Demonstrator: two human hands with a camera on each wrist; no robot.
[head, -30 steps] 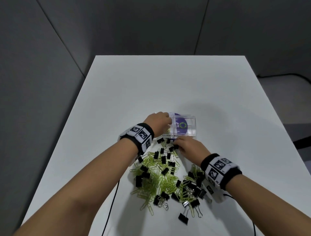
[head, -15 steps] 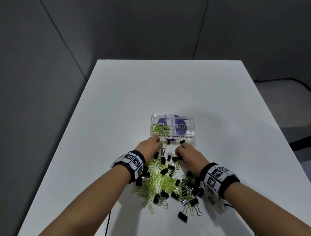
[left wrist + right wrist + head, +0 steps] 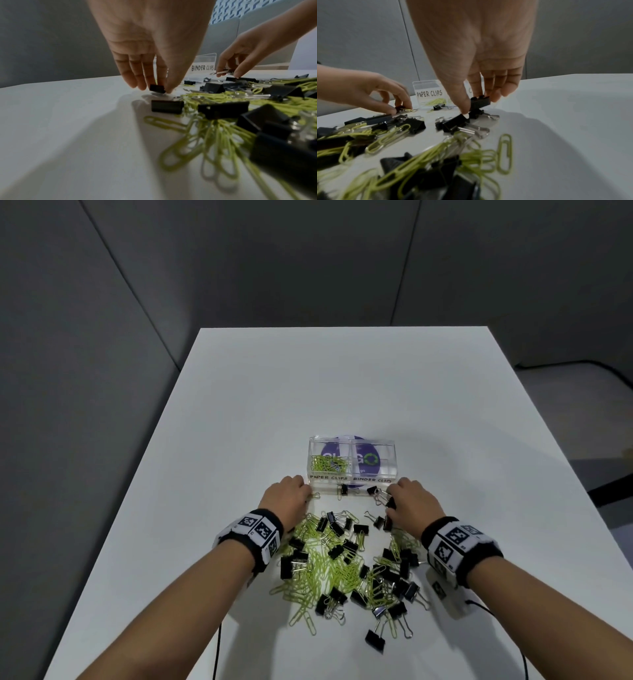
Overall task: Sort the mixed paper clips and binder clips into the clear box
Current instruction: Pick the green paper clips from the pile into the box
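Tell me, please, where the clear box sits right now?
In the head view the clear box stands mid-table, just beyond the clip pile, between the left hand and right hand.

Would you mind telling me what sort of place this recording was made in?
Probably an office or a lab recording station: a plain white table ringed by grey partition panels, with a hand-labelled clear box and tracking-marker wristbands.

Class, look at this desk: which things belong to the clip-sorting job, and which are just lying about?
Belongs to the job:
clear box, labelled PAPER CLIPS and BINDER CLIPS
green paper clips
black binder clips
left hand and right hand, each pinching a binder clip

Just there:
white table
black cable
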